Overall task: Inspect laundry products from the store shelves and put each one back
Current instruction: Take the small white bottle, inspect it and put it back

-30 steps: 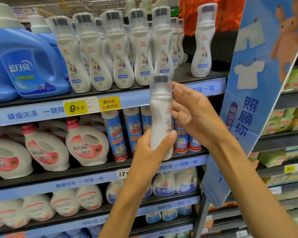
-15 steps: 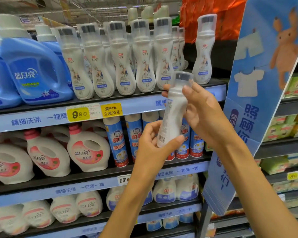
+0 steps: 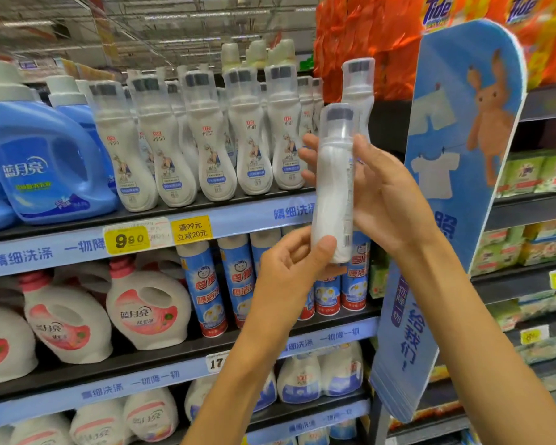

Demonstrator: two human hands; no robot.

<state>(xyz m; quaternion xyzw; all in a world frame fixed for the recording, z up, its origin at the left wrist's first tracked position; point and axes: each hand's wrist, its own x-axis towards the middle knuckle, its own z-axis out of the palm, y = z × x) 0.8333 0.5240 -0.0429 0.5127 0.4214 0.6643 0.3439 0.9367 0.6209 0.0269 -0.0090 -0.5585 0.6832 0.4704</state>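
Head view: a slim white plastic bottle [image 3: 333, 191] with a clear cap over a dark brush tip was held upright in front of the store shelves, level with the upper shelf's blue price rail [image 3: 142, 239]. Its narrow side faced the camera, with small print and what looked like a barcode along the right edge. The right hand [image 3: 379, 194] wrapped the bottle's upper body from behind, fingertips showing on the left side and thumb on the right. The left hand [image 3: 289, 271] pinched the bottle's base between thumb and curled fingers.

To do the inspection well, the left hand would probably best steady the base while the right hand turned the body until the printed panel faced forward (the label was only edge-on here). Keeping the bottle upright and away from the shelf edge would likely avoid knocking its neighbours.

Behind it stood a row of matching white curved bottles [image 3: 247, 146] on the upper shelf, with one more [image 3: 355, 88] alone at the right; the gap between them seemed the natural return spot. Blue detergent jugs [image 3: 45, 165] sat at the left. A yellow price tag [image 3: 127, 240] read 9.90. Below were white jugs with pink labels [image 3: 145, 306] and blue-and-white spray cans [image 3: 206, 284]. A blue cardboard sign with a rabbit [image 3: 463, 187] stood at the right.
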